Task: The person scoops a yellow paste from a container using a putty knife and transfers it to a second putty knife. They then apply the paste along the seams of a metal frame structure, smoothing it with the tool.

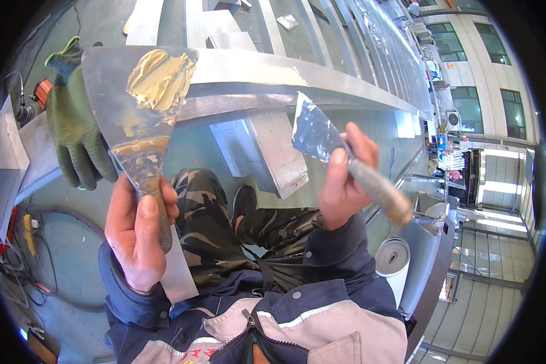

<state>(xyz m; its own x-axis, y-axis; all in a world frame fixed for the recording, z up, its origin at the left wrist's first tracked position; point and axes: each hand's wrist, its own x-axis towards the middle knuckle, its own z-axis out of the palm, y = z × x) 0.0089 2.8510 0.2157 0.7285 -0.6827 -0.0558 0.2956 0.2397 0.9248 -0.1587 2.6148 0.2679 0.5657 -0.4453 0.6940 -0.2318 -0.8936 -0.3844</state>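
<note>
My left hand [141, 224] is closed round the handle of a wide putty knife [103, 91], its blade pointing up and away from me. A thick dab of yellowish putty [161, 79] sits on that blade, with thinner smears below it. In my right hand [349, 182] is a smaller putty knife [315, 130], pinched near the base of its blade. Its blade is flecked with pale residue and points up to the left, apart from the wide one. Beyond both hands runs a metal beam [242, 68], with a thin putty patch near its middle.
Green work gloves [76, 130] hang over metal at the left. A metal box section [267, 151] projects below the beam. Hoses and cables [54, 212] lie on the floor at left. A rolled sheet [393, 258] stands at my right. Metal slats [303, 30] stretch away behind the beam.
</note>
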